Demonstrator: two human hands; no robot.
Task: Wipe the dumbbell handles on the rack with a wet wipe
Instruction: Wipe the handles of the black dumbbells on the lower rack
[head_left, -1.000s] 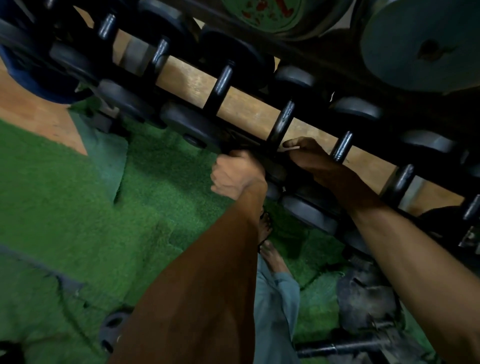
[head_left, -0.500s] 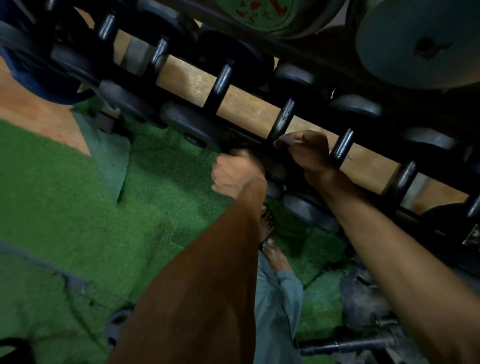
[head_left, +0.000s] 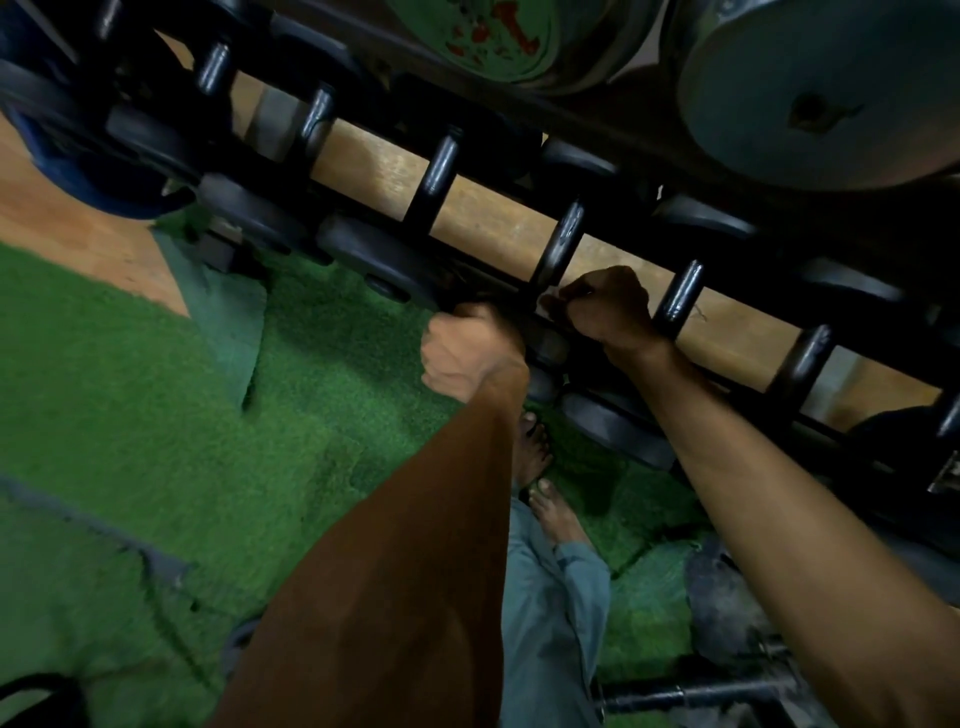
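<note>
A row of black dumbbells lies across the rack (head_left: 498, 218), handles pointing toward me. My right hand (head_left: 608, 306) is curled round a white wet wipe (head_left: 548, 304), held against the lower end of one dumbbell handle (head_left: 561, 244). Just left of it, my left hand (head_left: 467, 353) grips the front edge of the rack, below that same dumbbell's near head. What its fingers close on is hidden in shadow. Another handle (head_left: 680, 296) stands right beside my right wrist.
Green turf (head_left: 156, 415) covers the floor, with bare feet (head_left: 540, 467) below the rack. Large weight plates (head_left: 821, 88) hang above the dumbbells. A barbell (head_left: 691, 693) and a dark plate lie on the floor at lower right.
My right hand slid left along the rack from the neighbouring handle to this one and curled up round the wipe. My left hand stayed in place.
</note>
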